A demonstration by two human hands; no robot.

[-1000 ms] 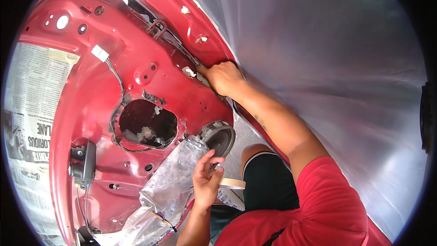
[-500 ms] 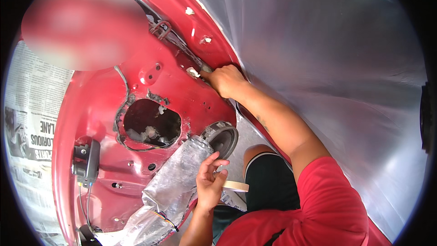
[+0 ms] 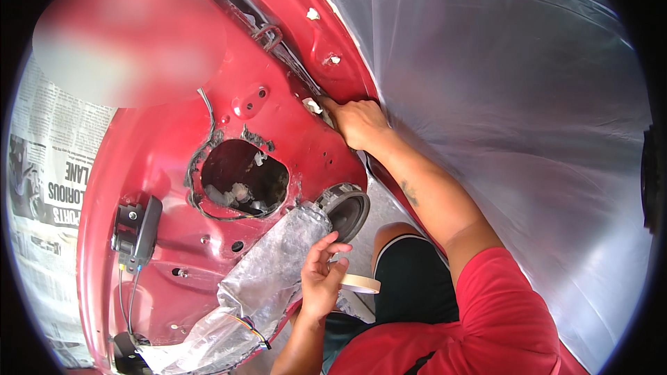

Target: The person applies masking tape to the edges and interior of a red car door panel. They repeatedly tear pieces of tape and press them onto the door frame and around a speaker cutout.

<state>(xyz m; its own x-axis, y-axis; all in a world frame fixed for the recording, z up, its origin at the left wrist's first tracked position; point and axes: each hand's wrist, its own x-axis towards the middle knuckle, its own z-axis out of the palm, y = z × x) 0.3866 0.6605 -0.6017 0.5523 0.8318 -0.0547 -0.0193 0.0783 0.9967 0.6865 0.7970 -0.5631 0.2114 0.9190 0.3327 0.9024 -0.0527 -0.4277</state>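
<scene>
My left hand holds a roll of cream masking tape, with the thumb against it and the fingers curled above. Close by is a round black speaker on the red car door panel, beside a crinkled silvery plastic sheet. My right hand reaches to the gap between the door and the red body frame. Its fingers are bent, the foremost ones pressed into the gap by a torn whitish patch. The gap hides what those fingertips grip.
A large opening with ragged black sealant sits in the door panel. A black door handle part with cables is at its left. Newspaper sheets cover the far left. Translucent plastic sheeting hangs along the right.
The door and frame have shifted slightly right in the view. My right fingertips have moved a little farther up the gap, past the whitish patch. My left hand keeps the tape in place.
</scene>
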